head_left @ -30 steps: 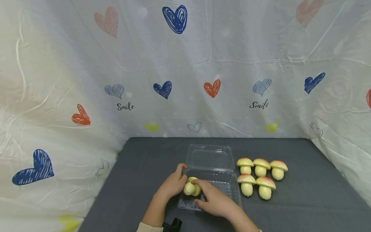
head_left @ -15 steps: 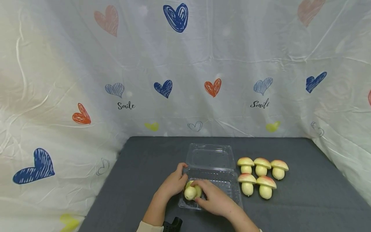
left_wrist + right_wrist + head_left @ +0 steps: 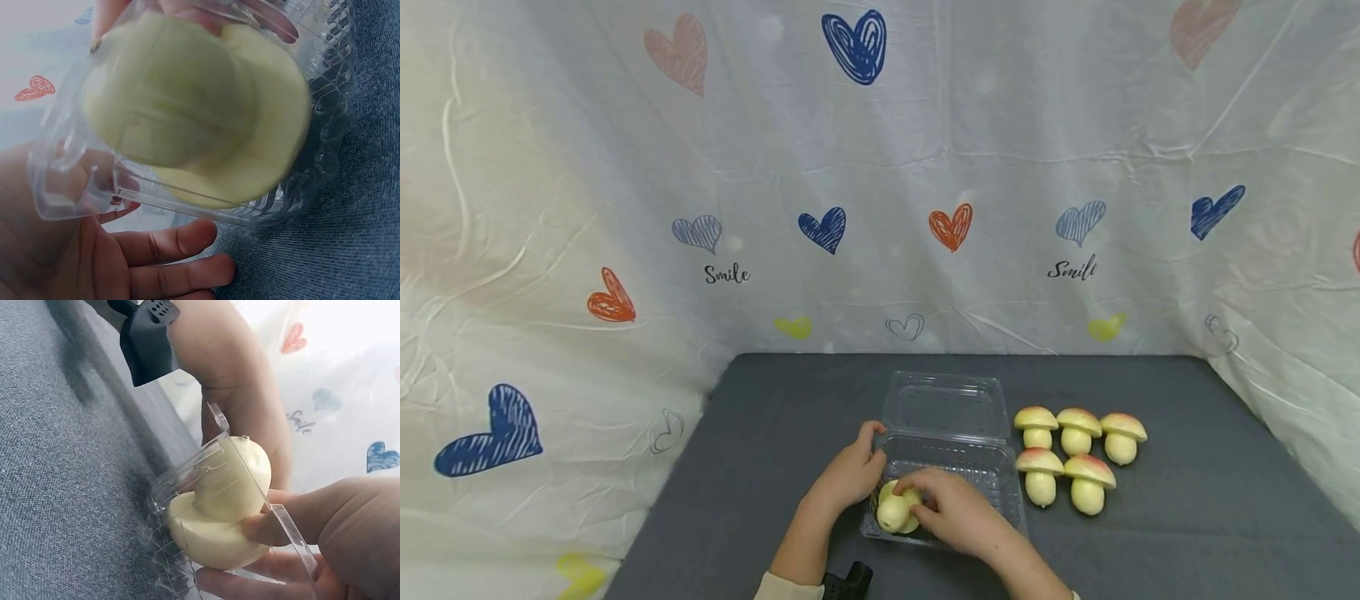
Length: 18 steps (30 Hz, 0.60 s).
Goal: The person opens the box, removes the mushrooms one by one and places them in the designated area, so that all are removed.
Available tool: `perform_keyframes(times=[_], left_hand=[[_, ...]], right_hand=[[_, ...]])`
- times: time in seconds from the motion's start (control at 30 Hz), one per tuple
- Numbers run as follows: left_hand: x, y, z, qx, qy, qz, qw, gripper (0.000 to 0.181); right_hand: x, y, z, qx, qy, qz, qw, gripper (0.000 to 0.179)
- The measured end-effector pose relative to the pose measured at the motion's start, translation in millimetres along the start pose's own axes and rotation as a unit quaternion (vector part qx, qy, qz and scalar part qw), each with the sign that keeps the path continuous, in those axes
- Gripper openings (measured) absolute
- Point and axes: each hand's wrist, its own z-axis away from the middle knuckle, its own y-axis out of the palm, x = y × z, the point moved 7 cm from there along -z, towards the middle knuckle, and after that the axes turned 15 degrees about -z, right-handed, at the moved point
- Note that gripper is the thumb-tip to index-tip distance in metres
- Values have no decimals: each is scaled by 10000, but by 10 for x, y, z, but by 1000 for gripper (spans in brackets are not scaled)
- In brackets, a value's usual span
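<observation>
A pale yellow toy mushroom (image 3: 892, 514) lies tilted in the near left corner of a clear plastic container (image 3: 992, 475), stem toward me. My right hand (image 3: 958, 514) reaches into the container and pinches the mushroom; in the right wrist view its thumb presses where cap and stem meet, with fingers on the cap's other side. My left hand (image 3: 848, 477) holds the container's left side at the rim. Through the plastic, the left wrist view shows the mushroom (image 3: 175, 94) large and blurred, with left fingers (image 3: 181, 275) extended outside the wall. The left thumb is partly hidden there.
Behind the tray part, the container's hinged lid (image 3: 943, 407) lies folded back. Several mushrooms with reddish caps (image 3: 1087, 485) stand in two rows right of the container. The grey-covered table (image 3: 790, 400) ends at a white curtain (image 3: 880, 275) printed with hearts.
The right hand has lowered the mushroom toward the container's near left corner, drawing it slightly toward me. The left hand and the mushrooms on the right keep their places.
</observation>
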Motion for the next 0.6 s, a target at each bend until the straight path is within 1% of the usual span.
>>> perform_keyframes(times=[0.13,0.33,0.5,0.6], left_hand=[[-6,-6,8,-23,-6,20,10000,41],[-5,-4,20,-22,1,71,10000,42],[3,-1,15,-63,-11,15,10000,42],[3,2,13,-55,-18,32,10000,41]], right_hand=[[10,-6,0,38,44,4,10000,29],[14,-33,12,112,217,-223,9995,37],[13,-70,15,107,266,-64,9996,37],[8,-80,13,77,207,96,9997,38]])
